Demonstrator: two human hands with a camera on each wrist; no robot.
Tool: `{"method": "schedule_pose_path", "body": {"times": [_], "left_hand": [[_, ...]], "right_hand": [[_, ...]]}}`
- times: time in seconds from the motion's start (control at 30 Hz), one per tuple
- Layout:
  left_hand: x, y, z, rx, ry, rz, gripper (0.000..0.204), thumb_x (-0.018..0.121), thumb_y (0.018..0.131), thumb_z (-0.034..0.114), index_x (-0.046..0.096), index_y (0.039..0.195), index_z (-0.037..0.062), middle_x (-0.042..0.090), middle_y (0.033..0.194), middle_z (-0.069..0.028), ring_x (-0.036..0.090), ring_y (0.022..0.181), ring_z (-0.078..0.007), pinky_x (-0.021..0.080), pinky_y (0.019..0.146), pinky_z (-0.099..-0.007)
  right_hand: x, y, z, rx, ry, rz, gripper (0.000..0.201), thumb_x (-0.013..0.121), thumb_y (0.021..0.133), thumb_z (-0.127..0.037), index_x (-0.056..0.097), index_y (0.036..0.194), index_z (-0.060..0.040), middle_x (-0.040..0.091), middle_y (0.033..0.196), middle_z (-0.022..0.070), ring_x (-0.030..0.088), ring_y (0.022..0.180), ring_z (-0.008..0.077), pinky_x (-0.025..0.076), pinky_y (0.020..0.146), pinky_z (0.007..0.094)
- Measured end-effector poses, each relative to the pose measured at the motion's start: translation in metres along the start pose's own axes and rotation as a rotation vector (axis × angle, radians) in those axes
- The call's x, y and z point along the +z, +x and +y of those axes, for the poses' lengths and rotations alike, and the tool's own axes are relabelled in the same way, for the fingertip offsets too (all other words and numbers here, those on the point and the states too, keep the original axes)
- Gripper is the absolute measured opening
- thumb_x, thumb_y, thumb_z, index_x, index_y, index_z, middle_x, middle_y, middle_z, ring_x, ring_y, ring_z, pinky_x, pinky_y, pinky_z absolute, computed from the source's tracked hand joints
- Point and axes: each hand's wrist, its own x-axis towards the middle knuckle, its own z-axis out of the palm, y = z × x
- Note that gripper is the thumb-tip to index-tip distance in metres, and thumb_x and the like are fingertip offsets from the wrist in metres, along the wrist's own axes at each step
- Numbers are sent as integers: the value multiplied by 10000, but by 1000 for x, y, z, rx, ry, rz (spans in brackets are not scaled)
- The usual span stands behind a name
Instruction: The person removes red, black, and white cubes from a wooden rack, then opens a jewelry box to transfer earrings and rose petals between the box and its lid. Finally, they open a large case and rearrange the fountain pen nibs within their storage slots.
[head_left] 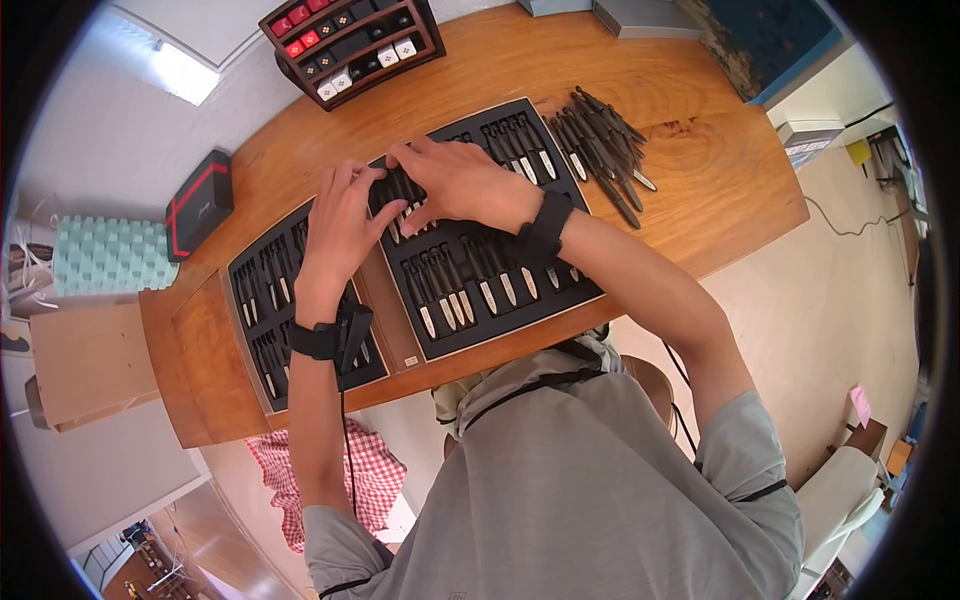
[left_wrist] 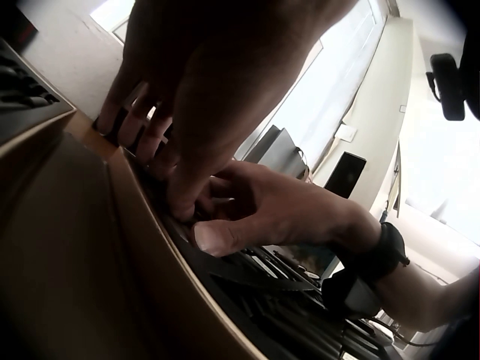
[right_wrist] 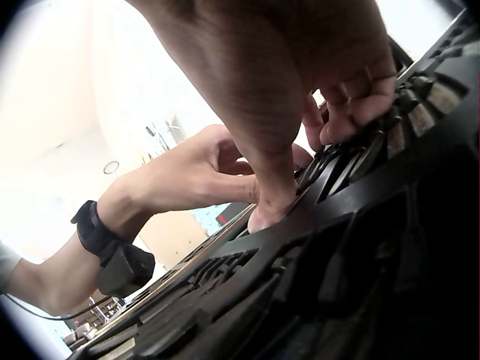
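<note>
An open two-part case with black foam insets (head_left: pixel 437 340) lies on the wooden table, rows of slim dark-handled pieces with silvery pointed ends, like small knives (head_left: pixel 452 290), set in its slots. My left hand (head_left: pixel 340 225) reaches over the inner edge of the right half, thumb and index finger spread apart. Opposite it, my right hand (head_left: pixel 465 182) rests on the upper left slots, its thumb down near the silvery ends and its fingers at the handle ends. In the right wrist view the right thumb (right_wrist: pixel 270 214) presses on the foam. What lies right under the fingertips is hidden.
A loose pile of similar knives (head_left: pixel 605 145) lies right of the case. Behind stands a wooden rack of keycap-like cubes (head_left: pixel 350 45). A black box with red ribbon (head_left: pixel 200 205) and a pale green textured block (head_left: pixel 110 255) are at the left, near a cardboard box (head_left: pixel 95 360).
</note>
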Motion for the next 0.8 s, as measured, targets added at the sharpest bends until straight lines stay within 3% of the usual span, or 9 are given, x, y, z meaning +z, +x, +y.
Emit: {"method": "schedule_pose_path", "body": {"times": [0.13,0.3,0.37,0.5,0.63,0.8], "left_hand": [[2,1,0,-37,-69,19,454,832,837,245,646,1186,22,607,1138,-102,561,1147,-315,495,953,-423],[4,-2,-1,-52,-157,56,464,823,867,195,588,1238,43,636,1148,-120,608,1114,-288,494,943,-386],[7,-2,-1,-163,-430,123,380,802,904,167,591,1192,38,657,1069,-93,640,1021,-219,500,911,-339],[0,-6,0,-261,-634,111,331,781,929,135,582,1176,41,671,1005,-63,645,928,-158,504,875,-297],[-9,-16,-13,-293,-737,241,297,741,957,87,562,1190,43,689,1009,-61,660,935,-139,510,873,-271],[-31,-45,-46,-316,-772,405,273,704,982,50,556,1212,43,692,1009,-56,667,963,-132,517,877,-262]], "right_hand": [[-3,-1,-3,-1,50,12,734,910,693,-370,567,1253,-44,613,1175,219,628,1116,448,498,932,516],[-2,-2,-2,-5,38,24,779,914,695,-390,545,1293,-51,615,1215,198,635,1116,429,504,929,503],[-3,-2,-3,7,19,17,810,916,700,-397,528,1327,-62,620,1247,182,643,1114,412,511,922,488],[-6,-3,-4,14,30,3,810,915,703,-403,525,1325,-62,618,1266,182,645,1114,403,515,918,488],[-4,-4,-2,-51,11,65,796,912,718,-385,514,1328,-63,625,1264,179,652,1097,395,520,908,489],[-12,-4,-9,-27,54,14,726,891,762,-346,498,1313,-83,654,1197,164,671,1024,387,534,874,476]]}}
